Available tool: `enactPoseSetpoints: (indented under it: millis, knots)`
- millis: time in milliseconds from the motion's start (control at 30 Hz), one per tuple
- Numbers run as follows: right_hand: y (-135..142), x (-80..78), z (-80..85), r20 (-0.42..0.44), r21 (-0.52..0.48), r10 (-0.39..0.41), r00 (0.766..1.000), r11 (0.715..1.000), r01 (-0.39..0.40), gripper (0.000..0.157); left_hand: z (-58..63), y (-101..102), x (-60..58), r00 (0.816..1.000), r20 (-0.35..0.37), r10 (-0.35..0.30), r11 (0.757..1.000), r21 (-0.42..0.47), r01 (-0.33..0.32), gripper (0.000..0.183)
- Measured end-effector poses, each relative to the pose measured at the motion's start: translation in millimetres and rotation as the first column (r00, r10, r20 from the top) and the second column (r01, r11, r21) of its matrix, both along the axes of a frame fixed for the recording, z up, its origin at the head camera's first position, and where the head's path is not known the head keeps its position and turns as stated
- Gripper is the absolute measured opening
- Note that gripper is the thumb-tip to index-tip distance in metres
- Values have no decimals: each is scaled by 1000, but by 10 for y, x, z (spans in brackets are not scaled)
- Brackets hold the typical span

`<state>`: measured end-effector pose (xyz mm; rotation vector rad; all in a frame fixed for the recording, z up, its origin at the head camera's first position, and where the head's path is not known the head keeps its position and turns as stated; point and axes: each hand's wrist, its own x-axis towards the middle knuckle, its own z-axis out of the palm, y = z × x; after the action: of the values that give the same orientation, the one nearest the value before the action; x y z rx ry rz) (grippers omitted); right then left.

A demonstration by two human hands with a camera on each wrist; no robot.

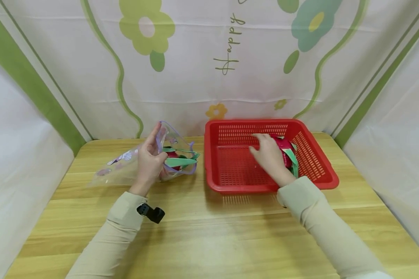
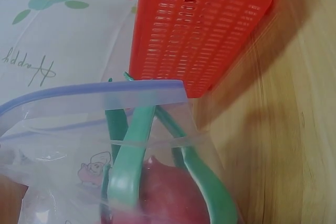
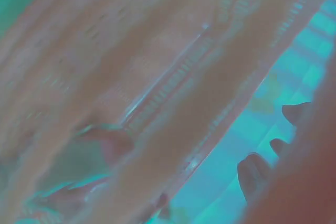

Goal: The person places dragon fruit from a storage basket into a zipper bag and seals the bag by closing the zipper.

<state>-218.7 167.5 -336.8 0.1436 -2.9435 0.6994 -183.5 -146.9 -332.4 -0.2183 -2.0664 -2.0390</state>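
My left hand (image 1: 150, 161) grips a clear zip bag (image 1: 123, 161) with a purple rim by its open mouth, thumb at the edge. Inside lies a dragon fruit (image 1: 178, 159), red-pink with long green leaves poking out at the mouth; the left wrist view shows this fruit (image 2: 170, 195) through the plastic. Over the red basket (image 1: 239, 188) is my right hand (image 1: 269, 157), thumb and fingers apart, with nothing between them. Another dragon fruit (image 1: 287, 151) sits at the basket's right side, partly hidden behind that hand. In the right wrist view, blurred and discoloured, my fingertips (image 3: 252, 174) show at the right.
The basket stands on a wooden table (image 1: 202, 232), right of the bag, its slotted side (image 2: 189, 35) rising close beyond the bag's mouth. Behind hangs a white curtain (image 1: 188, 81) with printed flowers. More white cloth (image 1: 394, 128) encloses both sides.
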Motion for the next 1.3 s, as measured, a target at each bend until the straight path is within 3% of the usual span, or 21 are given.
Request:
enactPoseSetpoints:
  millis: [167,333,567,867,1300]
  knots:
    - [323,30,-86,-16,29,-104,994,994,104,59,-6,-1,0,1000,7,9,1000,-22,-9,85]
    - [545,63,-194,30,88,-165,986,983,162,67,-18,2,-5,1000,0,14,999,-29,-14,85]
    - [737,47,-344,157,90,-187,970,981,174,80,-37,-1,-9,1000,8,6,1000,-2,-6,85]
    - [834,-47,-396,353,82,-167,921,986,147,109,-44,-5,-15,1000,-3,1,1000,1,-1,85]
    - [832,-41,-380,349,92,-160,924,986,136,108,-28,-14,-1,1000,21,1,1000,-17,-1,85]
